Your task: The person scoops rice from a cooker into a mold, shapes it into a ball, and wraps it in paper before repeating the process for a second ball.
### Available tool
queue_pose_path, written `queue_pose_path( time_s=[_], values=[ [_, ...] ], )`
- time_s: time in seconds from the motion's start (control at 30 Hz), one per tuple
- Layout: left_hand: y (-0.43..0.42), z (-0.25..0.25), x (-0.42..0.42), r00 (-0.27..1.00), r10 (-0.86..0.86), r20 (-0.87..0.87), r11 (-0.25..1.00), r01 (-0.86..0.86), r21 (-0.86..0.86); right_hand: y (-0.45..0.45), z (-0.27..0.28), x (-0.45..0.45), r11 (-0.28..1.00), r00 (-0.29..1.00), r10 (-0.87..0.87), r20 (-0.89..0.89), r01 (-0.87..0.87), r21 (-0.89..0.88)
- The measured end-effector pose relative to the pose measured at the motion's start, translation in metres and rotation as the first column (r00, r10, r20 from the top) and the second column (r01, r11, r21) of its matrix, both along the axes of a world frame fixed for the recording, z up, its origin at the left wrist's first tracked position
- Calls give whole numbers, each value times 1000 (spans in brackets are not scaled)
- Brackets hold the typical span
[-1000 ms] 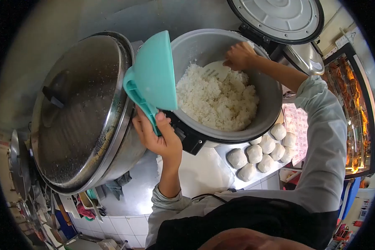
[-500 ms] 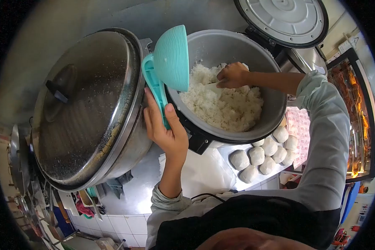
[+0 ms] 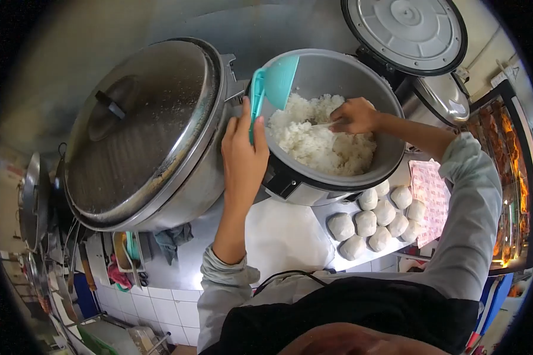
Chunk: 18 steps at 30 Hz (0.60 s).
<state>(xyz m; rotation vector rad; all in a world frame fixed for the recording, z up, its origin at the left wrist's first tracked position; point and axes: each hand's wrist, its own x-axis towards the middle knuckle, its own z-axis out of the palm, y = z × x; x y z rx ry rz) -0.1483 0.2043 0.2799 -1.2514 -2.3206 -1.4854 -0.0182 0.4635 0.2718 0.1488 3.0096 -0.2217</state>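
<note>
My left hand [image 3: 244,142] grips the handle of a teal bowl-shaped scoop [image 3: 280,81], tilted at the left rim of a big rice cooker pot [image 3: 314,62]. White rice [image 3: 314,145] fills the lower part of the pot. Inside it, my right hand [image 3: 354,116] is closed around a pale rice paddle [image 3: 321,125], whose blade is partly in the rice. The cooker's round lid [image 3: 405,32] stands raised behind the pot.
A large lidded steel pot [image 3: 142,136] stands at the left. Several wrapped rice balls [image 3: 366,223] lie near the counter's front edge, beside patterned pink paper [image 3: 429,198]. White sheets [image 3: 287,234] lie on the counter. A lit glass display case [image 3: 506,183] is at the far right.
My left hand and the scoop have moved right, to the pot's rim, and the scoop has turned. My right hand has shifted with the paddle within the rice. The view has shifted slightly.
</note>
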Motion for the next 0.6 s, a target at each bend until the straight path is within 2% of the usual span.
queue_pose_path(
  time_s=[0.03, 0.07, 0.17, 0.2, 0.23, 0.27, 0.33, 0.37, 0.4, 0.47, 0.5, 0.53, 0.6],
  values=[
    [0, 6, -2, 1000, -1, -4, 997, 0, -81, 0, 9, 5, 999, 999, -32, 17, 33, -7],
    [0, 7, -5, 1000, -11, -2, 997, 11, -80, 1, 15, 14, 997, 997, -74, 38, 74, -13],
    [1, 17, -7, 994, -41, -103, 952, 7, -307, 12, 27, 31, 979, 979, -185, 85, 191, -70],
    [1, 19, -6, 993, -50, -103, 952, 16, -304, 13, 33, 35, 966, 963, -235, 134, 247, -81],
    [1, 22, -6, 995, -67, -73, 946, 40, -323, 18, 33, 43, 970, 971, -234, 50, 236, -50],
    [1, 24, -4, 996, -82, -44, 939, 62, -339, 20, 37, 51, 970, 970, -238, 48, 240, -44],
    [3, 31, 1, 996, -84, -2, 936, 79, -342, 16, 57, 65, 908, 908, -418, -15, 418, -20],
    [6, 28, 2, 995, -83, -46, 938, 63, -341, 15, 65, 71, 898, 895, -434, -103, 439, 36],
    [10, 25, 4, 993, -82, -89, 940, 47, -339, 14, 74, 76, 896, 894, -435, -108, 442, 50],
    [23, 18, 7, 990, -108, -90, 943, 73, -325, 7, 93, 79, 784, 776, -609, -166, 620, 26],
    [31, 13, 8, 987, -132, -94, 940, 95, -326, 1, 100, 78, 769, 768, -578, -276, 626, 130],
    [44, 7, 8, 987, -134, -92, 944, 98, -316, -3, 106, 76, 766, 767, -577, -280, 627, 140],
    [72, -2, 12, 931, -256, 259, 896, 329, -299, -11, 116, 65, 696, 771, -449, -452, 619, 365]
  ],
)
